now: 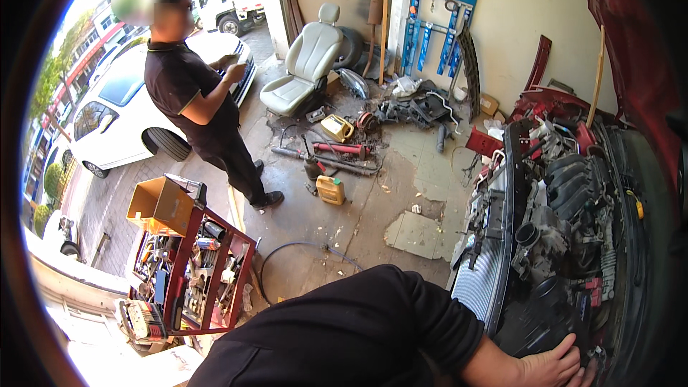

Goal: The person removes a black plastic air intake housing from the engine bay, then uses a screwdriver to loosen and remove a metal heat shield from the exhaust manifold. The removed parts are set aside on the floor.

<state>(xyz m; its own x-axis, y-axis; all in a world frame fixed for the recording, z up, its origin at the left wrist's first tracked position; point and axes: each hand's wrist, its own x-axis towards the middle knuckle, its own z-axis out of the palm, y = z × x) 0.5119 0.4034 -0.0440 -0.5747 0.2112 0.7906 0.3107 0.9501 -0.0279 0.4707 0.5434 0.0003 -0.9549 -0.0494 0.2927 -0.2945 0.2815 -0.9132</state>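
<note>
At the lower right my left hand (553,367) is over the engine bay of a red car, beside black plastic engine parts (548,308). Its fingers are bent, and their tips run into the dark lower rim. Whatever they hold is hidden. My black-sleeved left arm crosses the bottom of the view. I do not see my right hand. Around the hand are a ribbed black intake manifold (570,185), a round black duct opening (528,233), hoses and a silver radiator (479,288). The red hood (634,43) stands raised at the far right.
Left of centre a person (193,93) stands holding something small. A red tool cart (175,279) is at the lower left, a white car (129,111) behind. On the floor are a grey car seat (308,64), yellow jugs (330,190), a red jack (340,149), a hose and loose car parts.
</note>
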